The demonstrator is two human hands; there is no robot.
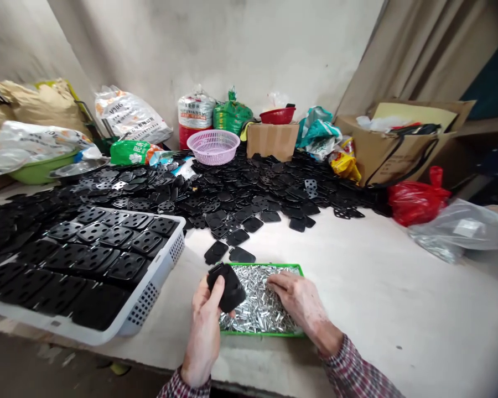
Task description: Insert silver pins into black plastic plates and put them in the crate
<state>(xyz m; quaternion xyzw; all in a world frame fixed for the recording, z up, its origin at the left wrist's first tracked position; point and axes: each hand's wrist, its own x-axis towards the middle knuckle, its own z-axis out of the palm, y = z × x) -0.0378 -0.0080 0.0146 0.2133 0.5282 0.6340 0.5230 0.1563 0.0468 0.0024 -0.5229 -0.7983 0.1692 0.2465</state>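
My left hand point(205, 315) is closed on a black plate point(231, 290) with rounded corners, thumb on its face, held tilted over the left side of a green tray point(262, 334). The tray is filled with small silvery metal pins point(253, 309). Over the right half of the tray is my right hand point(299, 301), its fingertips pinched together at the pins; whether a pin is between them is hidden. Just beyond the tray, a few loose black plates point(243, 255) lie on the table.
At left, a white plastic basket point(149, 293) holds rows of black plates with holes. A wide heap of black plates point(240, 188) spreads across the back. Behind it stand a pink basket point(213, 148), a cardboard box point(273, 141) and several bags. A red bag point(417, 202) sits at right.
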